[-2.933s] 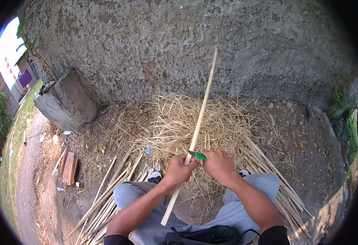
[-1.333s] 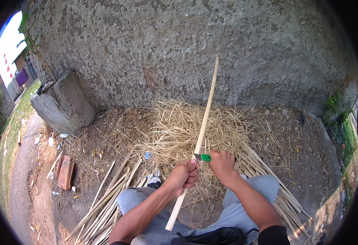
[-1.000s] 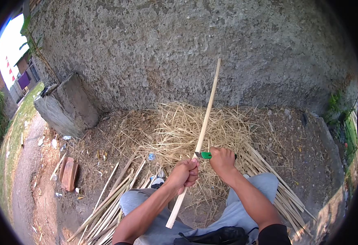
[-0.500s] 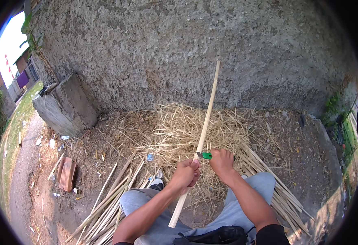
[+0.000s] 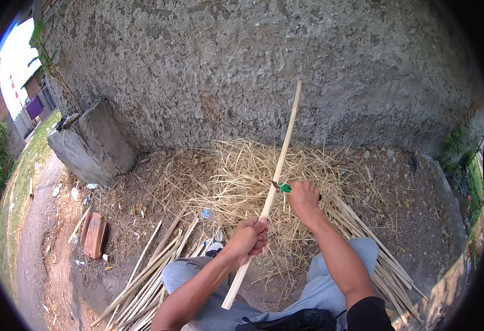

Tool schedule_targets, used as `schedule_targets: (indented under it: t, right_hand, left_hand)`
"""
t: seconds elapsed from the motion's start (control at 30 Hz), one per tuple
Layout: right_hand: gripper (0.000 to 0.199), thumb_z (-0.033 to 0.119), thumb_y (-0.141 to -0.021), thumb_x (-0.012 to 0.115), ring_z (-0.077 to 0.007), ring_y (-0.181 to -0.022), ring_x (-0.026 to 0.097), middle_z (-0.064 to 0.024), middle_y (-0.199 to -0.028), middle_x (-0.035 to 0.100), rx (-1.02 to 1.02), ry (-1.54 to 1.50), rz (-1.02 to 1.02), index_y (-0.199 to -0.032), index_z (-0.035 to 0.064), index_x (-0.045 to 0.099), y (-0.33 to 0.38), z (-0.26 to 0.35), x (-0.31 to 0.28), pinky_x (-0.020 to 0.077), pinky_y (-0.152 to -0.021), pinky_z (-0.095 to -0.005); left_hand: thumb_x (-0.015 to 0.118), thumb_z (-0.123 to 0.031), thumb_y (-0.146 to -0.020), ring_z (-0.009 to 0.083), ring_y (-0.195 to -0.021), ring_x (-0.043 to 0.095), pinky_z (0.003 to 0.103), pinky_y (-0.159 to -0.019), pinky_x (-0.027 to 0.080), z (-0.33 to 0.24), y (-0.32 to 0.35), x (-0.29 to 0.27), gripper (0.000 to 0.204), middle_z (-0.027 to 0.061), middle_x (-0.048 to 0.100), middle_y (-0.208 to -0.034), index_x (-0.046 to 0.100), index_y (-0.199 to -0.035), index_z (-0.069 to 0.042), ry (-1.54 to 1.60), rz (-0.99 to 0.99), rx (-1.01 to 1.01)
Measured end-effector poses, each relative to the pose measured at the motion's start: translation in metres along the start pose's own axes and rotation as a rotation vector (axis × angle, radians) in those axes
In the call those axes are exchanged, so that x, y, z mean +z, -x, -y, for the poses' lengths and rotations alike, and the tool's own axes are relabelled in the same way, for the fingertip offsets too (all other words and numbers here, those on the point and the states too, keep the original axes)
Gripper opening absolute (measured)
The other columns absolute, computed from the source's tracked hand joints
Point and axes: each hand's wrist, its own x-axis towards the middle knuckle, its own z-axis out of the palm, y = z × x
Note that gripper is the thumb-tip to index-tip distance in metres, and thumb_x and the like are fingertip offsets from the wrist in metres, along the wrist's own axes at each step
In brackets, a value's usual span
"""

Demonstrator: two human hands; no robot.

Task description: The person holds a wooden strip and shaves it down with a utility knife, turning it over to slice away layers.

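A long pale bamboo strip [image 5: 286, 144] slants from above my lap up and away in front of the wall. My left hand [image 5: 247, 238] is closed around its lower part, with a short end sticking out below toward my left knee. In my right hand [image 5: 304, 199] is a green-handled cutter knife [image 5: 284, 187], gripped in the closed fingers. Its dark blade lies against the strip, some way above my left hand. The fingers of my right hand cover most of the handle.
Thin shavings [image 5: 242, 171] are heaped along the foot of the rough wall [image 5: 253, 71]. Bundles of strips lie left [image 5: 148, 287] and right [image 5: 382, 265] of my legs. A reddish-brown ridged tile [image 5: 93, 235] and a concrete block [image 5: 95, 146] stand to the left.
My right hand and the knife have moved up along the strip, away from my left hand. The left hand keeps its grip, and the strip has shifted only slightly.
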Motion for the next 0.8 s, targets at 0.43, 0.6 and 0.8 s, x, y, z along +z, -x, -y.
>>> schedule_targets:
  t: [0.43, 0.6, 0.8]
  right_hand:
    - [0.021, 0.008, -0.085, 0.051, -0.0406, -0.078, 0.067, -0.0222, -0.082, 0.067, 0.026, -0.022, -0.042, -0.084, 0.0019, 0.07, -0.019, 0.01, 0.0, 0.0522, -0.069, -0.0515]
    - [0.022, 0.008, -0.084, 0.05, -0.0399, -0.081, 0.068, -0.023, -0.084, 0.067, -0.014, 0.034, -0.109, -0.083, 0.0016, 0.071, -0.034, 0.0, 0.001, 0.0525, -0.07, -0.0508]
    - [0.02, 0.008, -0.083, 0.053, -0.0391, -0.079, 0.069, -0.0235, -0.083, 0.068, -0.042, 0.067, -0.069, -0.081, 0.001, 0.072, -0.049, -0.007, 0.011, 0.0532, -0.068, -0.0503]
  left_hand:
    - [0.039, -0.022, -0.104, 0.0028, -0.043, 0.021, 0.021, -0.034, 0.016, -0.001, -0.003, -0.018, 0.022, -0.0082, 0.027, -0.058, 0.047, -0.087, -0.011, 0.241, 0.168, -0.032]
    - [0.04, -0.022, -0.104, 0.0032, -0.043, 0.022, 0.021, -0.035, 0.017, 0.002, -0.005, -0.021, 0.02, -0.0071, 0.031, -0.059, 0.046, -0.088, -0.012, 0.17, 0.144, -0.014]
    - [0.038, -0.02, -0.104, 0.0029, -0.043, 0.021, 0.021, -0.034, 0.016, -0.001, -0.001, -0.022, 0.02, -0.0078, 0.029, -0.059, 0.046, -0.088, -0.011, 0.107, 0.075, -0.011]
